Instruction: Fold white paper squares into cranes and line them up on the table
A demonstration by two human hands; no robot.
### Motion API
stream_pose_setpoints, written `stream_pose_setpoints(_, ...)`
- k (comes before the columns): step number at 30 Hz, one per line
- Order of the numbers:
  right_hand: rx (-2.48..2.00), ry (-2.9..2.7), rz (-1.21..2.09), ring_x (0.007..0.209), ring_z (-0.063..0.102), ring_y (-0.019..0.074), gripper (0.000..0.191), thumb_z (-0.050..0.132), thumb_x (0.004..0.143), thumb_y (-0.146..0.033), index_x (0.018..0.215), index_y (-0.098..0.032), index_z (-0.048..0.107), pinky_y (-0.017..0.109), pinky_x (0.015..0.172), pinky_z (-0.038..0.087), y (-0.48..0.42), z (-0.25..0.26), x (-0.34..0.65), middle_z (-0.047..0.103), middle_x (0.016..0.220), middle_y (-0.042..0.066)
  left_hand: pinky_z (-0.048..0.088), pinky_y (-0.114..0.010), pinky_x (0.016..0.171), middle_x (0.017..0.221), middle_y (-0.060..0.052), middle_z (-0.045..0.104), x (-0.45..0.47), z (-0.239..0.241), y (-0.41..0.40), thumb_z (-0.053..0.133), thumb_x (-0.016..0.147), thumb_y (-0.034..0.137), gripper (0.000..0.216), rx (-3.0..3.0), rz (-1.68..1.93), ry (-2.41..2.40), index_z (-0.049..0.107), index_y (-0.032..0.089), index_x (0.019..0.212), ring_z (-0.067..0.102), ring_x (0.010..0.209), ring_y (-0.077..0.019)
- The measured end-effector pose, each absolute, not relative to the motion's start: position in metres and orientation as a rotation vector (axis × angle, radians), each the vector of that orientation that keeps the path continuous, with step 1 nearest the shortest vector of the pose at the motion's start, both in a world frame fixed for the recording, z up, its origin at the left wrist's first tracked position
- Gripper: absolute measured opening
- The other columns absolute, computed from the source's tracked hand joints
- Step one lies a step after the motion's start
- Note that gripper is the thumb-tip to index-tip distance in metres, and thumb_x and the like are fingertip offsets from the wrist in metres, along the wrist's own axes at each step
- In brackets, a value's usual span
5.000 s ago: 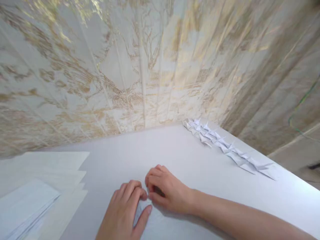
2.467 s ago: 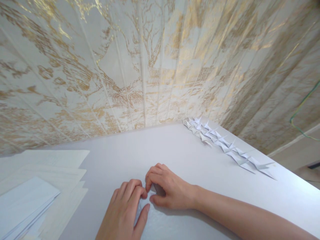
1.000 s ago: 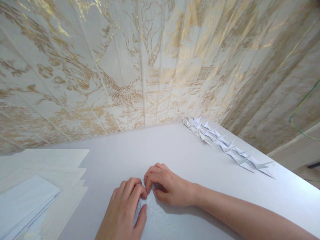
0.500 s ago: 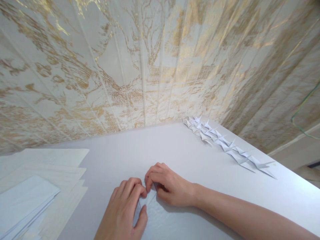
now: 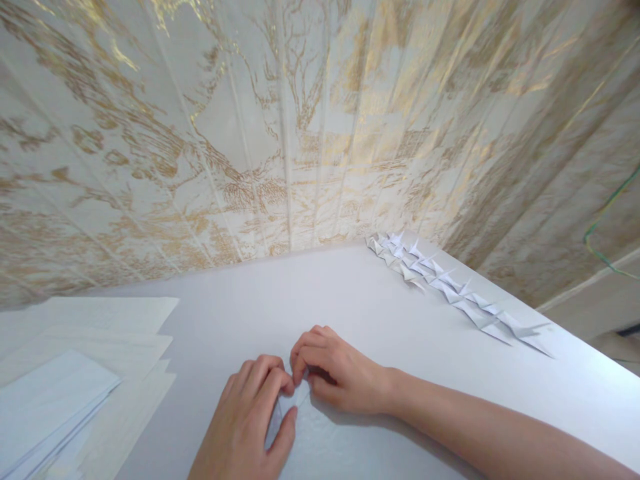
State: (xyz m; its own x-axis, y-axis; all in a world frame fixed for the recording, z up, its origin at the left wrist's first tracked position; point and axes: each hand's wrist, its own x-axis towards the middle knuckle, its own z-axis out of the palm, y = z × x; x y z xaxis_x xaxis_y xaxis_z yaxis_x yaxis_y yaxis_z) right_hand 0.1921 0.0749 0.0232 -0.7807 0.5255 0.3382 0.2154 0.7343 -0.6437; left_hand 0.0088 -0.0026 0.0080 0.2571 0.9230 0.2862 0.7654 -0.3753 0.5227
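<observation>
While stacked sheets (image 5: 55,393) lie untouched at lower left, the left hand (image 5: 247,420) presses curled fingers on the small white paper (image 5: 296,408) at lower centre. The right hand (image 5: 343,377) pinches its far edge, with its thumb drawn slightly closer than a second ago, so the crease seems tightened. Folded pieces (image 5: 450,290) line the table (image 5: 350,300) at right of centre.

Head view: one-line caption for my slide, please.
Left hand and right hand pinch a small white paper on the table; folded paper figures line its right edge.

Legible text: none | paper (image 5: 320,440): unmarked | sheets (image 5: 75,380): nothing readable | folded pieces (image 5: 453,288): unmarked | wall (image 5: 300,133): gold pattern only, no lettering
</observation>
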Motion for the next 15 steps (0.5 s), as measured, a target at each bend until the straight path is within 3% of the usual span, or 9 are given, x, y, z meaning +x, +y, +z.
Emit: stream_pose_setpoints(15, -0.586, -2.454, 0.785, 0.09, 0.056, 0.0186, 0.026, 0.05, 0.075, 0.004, 0.082, -0.018, 0.063, 0.034, 0.088, 0.039, 0.0737, 0.0244, 0.1924, 0.064, 0.094, 0.004, 0.042, -0.038, 0.079, 0.096, -0.002, 0.054, 0.0039, 0.0045, 0.002, 0.051, 0.081, 0.014, 0.012, 2.219, 0.826, 1.468, 0.051, 0.025, 0.084, 0.05, 0.091, -0.0235)
